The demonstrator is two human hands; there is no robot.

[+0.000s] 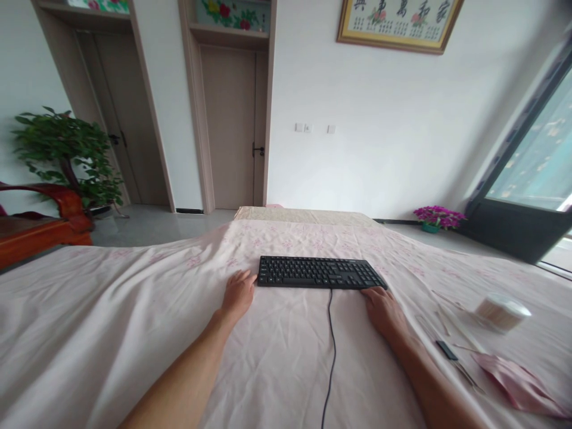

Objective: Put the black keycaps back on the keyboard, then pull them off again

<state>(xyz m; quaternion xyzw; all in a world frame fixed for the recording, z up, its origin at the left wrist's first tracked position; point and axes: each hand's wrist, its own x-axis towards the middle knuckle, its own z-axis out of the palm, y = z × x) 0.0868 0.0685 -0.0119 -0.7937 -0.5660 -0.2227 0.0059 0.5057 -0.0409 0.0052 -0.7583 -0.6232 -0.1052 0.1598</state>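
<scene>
Crosswise on a pink-flowered cloth [277, 345], a black keyboard [319, 272] lies between a person's left hand [240, 292], half-curled at its left end, and right hand [381, 305], at its near right corner. From where I stand, I cannot tell whether either grips it. A cable [335, 345] trails toward the cloth's near edge.

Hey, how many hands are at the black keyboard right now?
2: the left hand at the left end of the black keyboard, and the right hand at its near right corner. No others show.
</scene>
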